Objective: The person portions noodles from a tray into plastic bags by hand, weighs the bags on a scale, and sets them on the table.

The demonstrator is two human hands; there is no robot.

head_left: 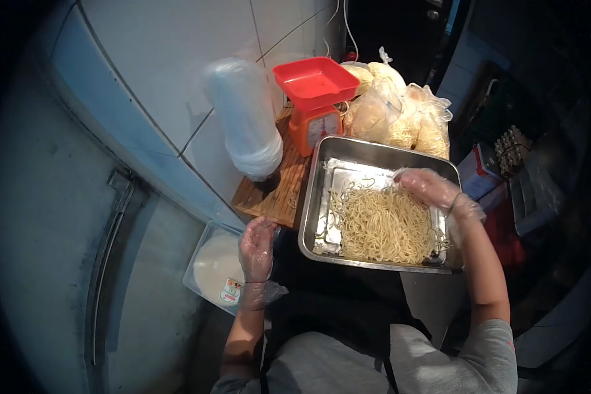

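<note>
A deep metal tray [306, 243] holds a heap of pale yellow noodles [387, 226], with loose strands around the heap. My right hand [430, 186], in a clear plastic glove, is over the tray's far right part, at the back edge of the noodles. Its fingers are stretched out to the left; their tips are partly hidden, and no noodles show in them. My left hand [257, 251], also gloved, hovers left of the tray by the near edge of the wooden board. Its fingers are loosely bent, and nothing shows in them.
An orange scale [316, 128] with a red pan [318, 80] stands behind the tray on the wooden board [285, 190]. Beside it are a roll of plastic bags [246, 121] and bagged noodles [400, 108]. A plastic bin [207, 266] is below my left hand; egg trays [512, 151] are at right.
</note>
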